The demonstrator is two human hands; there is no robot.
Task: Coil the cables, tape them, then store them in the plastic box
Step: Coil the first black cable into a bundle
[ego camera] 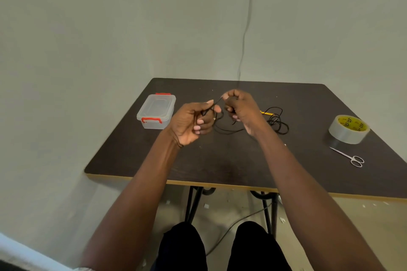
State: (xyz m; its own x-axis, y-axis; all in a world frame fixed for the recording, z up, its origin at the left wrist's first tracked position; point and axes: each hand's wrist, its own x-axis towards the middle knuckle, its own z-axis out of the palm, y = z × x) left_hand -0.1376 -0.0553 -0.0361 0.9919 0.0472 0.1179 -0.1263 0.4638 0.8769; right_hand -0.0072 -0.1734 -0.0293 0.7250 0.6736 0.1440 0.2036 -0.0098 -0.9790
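Currently both hands are raised above the dark table (220, 160), working one thin black cable (229, 131). Left hand (191, 121): fingers curled, thumb and forefinger pinching the cable. Right hand (240, 108): fingers closed around the same strand, a short taut length between the two.

Risks: the slack trails down to a loose tangle (277, 120) on the table, so pulling could snag it or tighten a knot; a thin strand may slip from the pinch and the loops spring open.

Cable appearance: very thin, black, limp, loops irregular, something yellow beside the tangle.

Plastic box (156, 111), lid shut, sits left; tape roll (348, 128) and scissors (350, 157) right, both untouched.
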